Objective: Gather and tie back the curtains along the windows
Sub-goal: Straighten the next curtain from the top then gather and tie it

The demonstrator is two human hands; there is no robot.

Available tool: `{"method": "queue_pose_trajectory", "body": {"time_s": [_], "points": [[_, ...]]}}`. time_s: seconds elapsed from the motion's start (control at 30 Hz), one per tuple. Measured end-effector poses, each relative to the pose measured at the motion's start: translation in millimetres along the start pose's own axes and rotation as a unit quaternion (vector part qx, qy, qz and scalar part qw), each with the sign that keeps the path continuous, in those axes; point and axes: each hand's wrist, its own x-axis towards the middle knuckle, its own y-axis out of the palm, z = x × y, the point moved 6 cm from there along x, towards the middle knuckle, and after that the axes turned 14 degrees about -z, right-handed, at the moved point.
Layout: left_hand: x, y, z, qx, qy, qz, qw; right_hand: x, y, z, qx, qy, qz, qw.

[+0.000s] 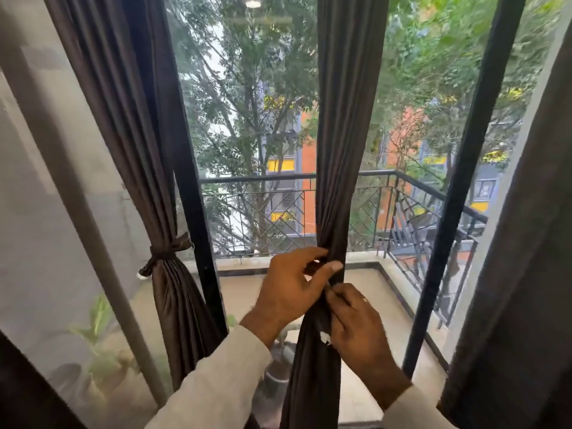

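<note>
Beyond the tall black-framed window glass [247, 119], leafy trees and a black metal balcony railing [263, 212] fill the background above both hands. Between the hands hangs a gathered dark brown fabric curtain [343, 150], bunched into a narrow column. At the bunch, the left hand [291, 289] pinches a fold between thumb and fingers, and just below it the right hand [359, 323] curls its fingers around the cloth. Well to the left of the left hand, a second dark brown curtain [123, 119] is cinched by a knotted brown fabric tie-back [167, 252].
</note>
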Motion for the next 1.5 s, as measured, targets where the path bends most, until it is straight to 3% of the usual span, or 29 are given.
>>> {"method": "queue_pose_trajectory", "body": {"time_s": [0.1, 0.2, 0.23, 0.3, 0.4, 0.53, 0.67, 0.77, 0.87, 0.97, 1.1, 1.23, 1.33, 1.5], "points": [[1.3, 2.9, 5.1, 0.02, -0.007, -0.006, 1.0, 7.8, -6.1, -16.7, 0.085, -0.049, 0.02, 0.995], [2.5, 2.3, 9.6, 0.025, -0.053, -0.022, 0.998, 28.3, -12.9, -41.8, 0.166, 0.103, -0.065, 0.979], [2.1, 2.9, 8.1, 0.019, -0.068, -0.023, 0.997, 34.0, -13.3, -50.6, 0.185, 0.181, -0.074, 0.963], [0.4, 4.9, 3.6, 0.004, -0.084, -0.014, 0.996, 44.4, -1.1, -64.4, 0.278, 0.283, -0.016, 0.918], [-3.6, 5.9, 8.1, -0.018, -0.117, -0.001, 0.993, 52.7, 21.0, -75.7, 0.416, 0.333, 0.081, 0.842], [-6.6, 4.4, 7.9, -0.035, -0.156, -0.003, 0.987, 54.7, 30.6, -94.3, 0.342, 0.346, 0.07, 0.871], [-5.8, 3.5, 5.7, 0.011, -0.144, -0.022, 0.989, 60.2, 36.6, -103.2, 0.389, 0.388, 0.129, 0.826], [-3.8, 3.5, 1.5, 0.076, -0.131, -0.053, 0.987, 61.4, 13.4, -103.8, 0.298, 0.349, 0.039, 0.887], [-5.2, 3.7, -10.4, 0.172, -0.083, -0.108, 0.976, 56.2, -17.1, -91.0, 0.196, 0.247, -0.078, 0.946], [-10.0, 12.7, -15.4, 0.228, 0.007, -0.116, 0.967, 44.7, -29.8, -67.3, 0.17, 0.136, -0.114, 0.969], [-9.9, 18.2, -11.9, 0.274, 0.09, -0.087, 0.954, 32.5, -35.1, -47.1, 0.162, 0.081, -0.152, 0.972], [-3.6, 16.6, -2.5, 0.161, 0.002, -0.098, 0.982, 32.8, -19.7, -32.9, 0.106, -0.018, -0.104, 0.989], [3.2, 21.3, 3.4, 0.095, -0.036, -0.064, 0.993, 33.7, -4.4, -31.7, 0.087, -0.037, -0.057, 0.994], [7.3, 17.7, 15.8, 0.148, -0.015, -0.035, 0.988, 35.3, 8.1, -32.2, 0.117, -0.061, 0.015, 0.991]]}}
